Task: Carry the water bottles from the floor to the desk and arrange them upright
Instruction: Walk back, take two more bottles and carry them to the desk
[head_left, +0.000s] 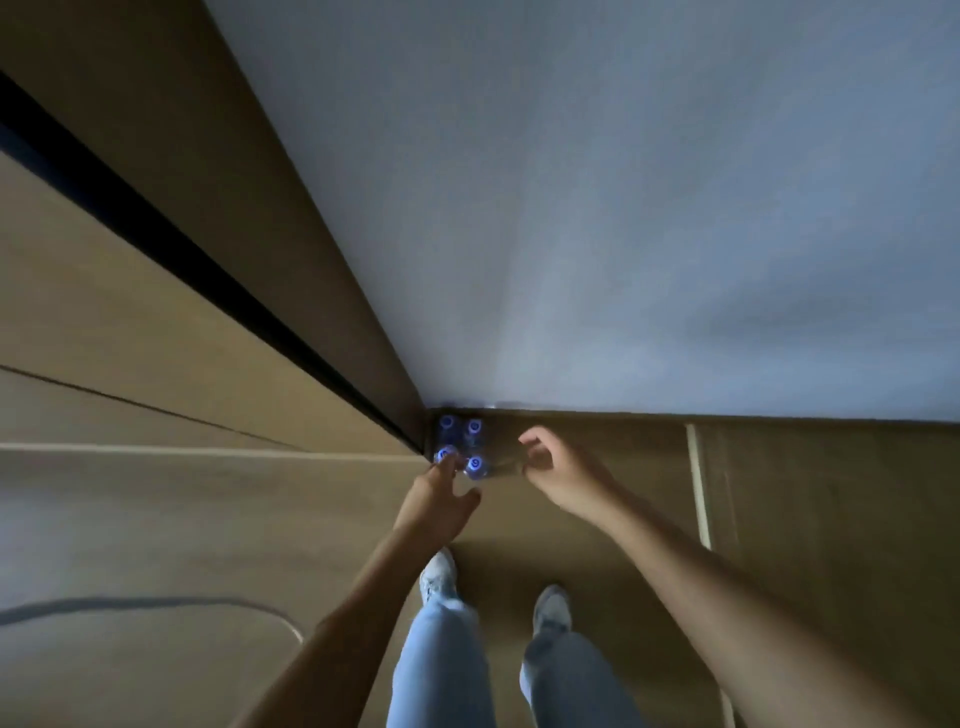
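Several clear water bottles with blue caps stand upright in a tight cluster on the floor, tucked into the corner where the wooden furniture meets the white wall. Seen from above, only their caps and shoulders show. My left hand reaches down with its fingertips over the near left cap, fingers spread, holding nothing. My right hand hovers to the right of the cluster, fingers curled and apart, with nothing in it. The desk is not clearly in view.
A pale wooden surface with a dark gap runs along the left. The white wall fills the top right. My feet in light shoes stand on the wooden floor just behind the bottles. A cable lies lower left.
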